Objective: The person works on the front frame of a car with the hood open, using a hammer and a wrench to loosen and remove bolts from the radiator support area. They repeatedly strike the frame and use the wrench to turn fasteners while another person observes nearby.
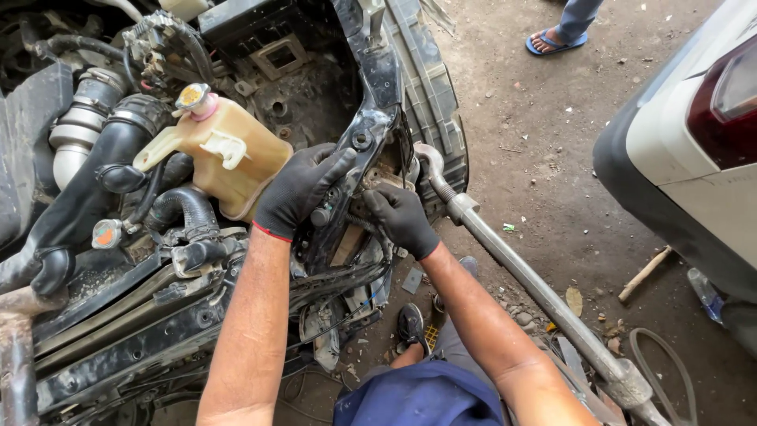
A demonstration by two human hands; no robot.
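The left hand (300,189), in a black glove, has its grip closed over the top edge of the black front frame bracket (364,130) of the stripped engine bay. The right hand (400,217), also gloved, pinches something small just right of that bracket, beside the dark fitting (319,214); what the fingers hold I cannot tell. A long steel pull bar (520,276) hooks onto the frame right of the bracket and runs down across the dirt floor (552,134). The cream coolant tank (229,150) sits left of the bracket. If that bar slips or springs under load, it could strike the right forearm.
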